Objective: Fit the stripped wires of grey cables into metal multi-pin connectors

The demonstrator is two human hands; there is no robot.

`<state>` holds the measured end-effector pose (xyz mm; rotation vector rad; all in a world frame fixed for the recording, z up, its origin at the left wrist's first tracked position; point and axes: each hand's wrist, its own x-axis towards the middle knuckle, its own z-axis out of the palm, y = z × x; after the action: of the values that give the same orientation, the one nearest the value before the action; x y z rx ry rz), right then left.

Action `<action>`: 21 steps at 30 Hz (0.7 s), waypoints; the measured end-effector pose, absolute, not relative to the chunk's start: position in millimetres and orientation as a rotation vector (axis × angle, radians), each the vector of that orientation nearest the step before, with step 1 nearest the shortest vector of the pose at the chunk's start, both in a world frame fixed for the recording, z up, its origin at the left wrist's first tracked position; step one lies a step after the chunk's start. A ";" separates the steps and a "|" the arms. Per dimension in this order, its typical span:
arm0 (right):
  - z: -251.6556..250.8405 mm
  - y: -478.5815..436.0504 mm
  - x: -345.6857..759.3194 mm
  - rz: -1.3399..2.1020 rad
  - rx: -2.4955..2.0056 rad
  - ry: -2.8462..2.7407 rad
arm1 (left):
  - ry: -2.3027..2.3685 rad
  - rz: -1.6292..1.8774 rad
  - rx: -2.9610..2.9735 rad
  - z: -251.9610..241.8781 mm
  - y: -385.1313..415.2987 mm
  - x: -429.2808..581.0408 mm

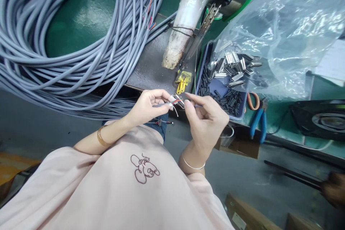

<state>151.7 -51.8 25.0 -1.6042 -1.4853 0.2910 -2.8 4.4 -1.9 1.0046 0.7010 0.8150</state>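
Observation:
My left hand [149, 107] pinches a small metal D-sub connector [179, 101] between thumb and fingertips, near the bench edge. A red wire and a white wire lie across the connector, and the white one hangs loose below it. At the connector's other end is my right hand [206, 120], thumb and forefinger brought close together and the other fingers curled. What those two fingertips hold, if anything, is too small to make out. Just beyond my hands, a yellow clip-like piece [182, 83] sits on the dark metal plate [151, 66]. Another wired connector [159, 122] rests below, by my lap.
Grey cables [107, 54] with stripped ends pile up at left. A soldering-type stand with a wrapped white roll [183, 21] is ahead. Right are a blue bin [237, 115] of short black tubes, metal connectors [234, 64] on a plastic bag [283, 36], and blue-handled pliers [258, 124].

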 end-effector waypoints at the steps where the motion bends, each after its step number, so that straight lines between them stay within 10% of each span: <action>1: 25.0 -52.5 151.9 0.294 -1.614 -1.489 | 0.699 0.812 1.016 -2.6 4.0 -3.0; 21: 18.6 -53.0 143.5 0.508 -1.575 -1.447 | 0.751 0.987 1.291 -10.4 -3.8 -3.6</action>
<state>143.5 -53.0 18.6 -1.5752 -1.4472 0.5084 -3.6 -3.8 -10.4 1.2912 0.7509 0.9874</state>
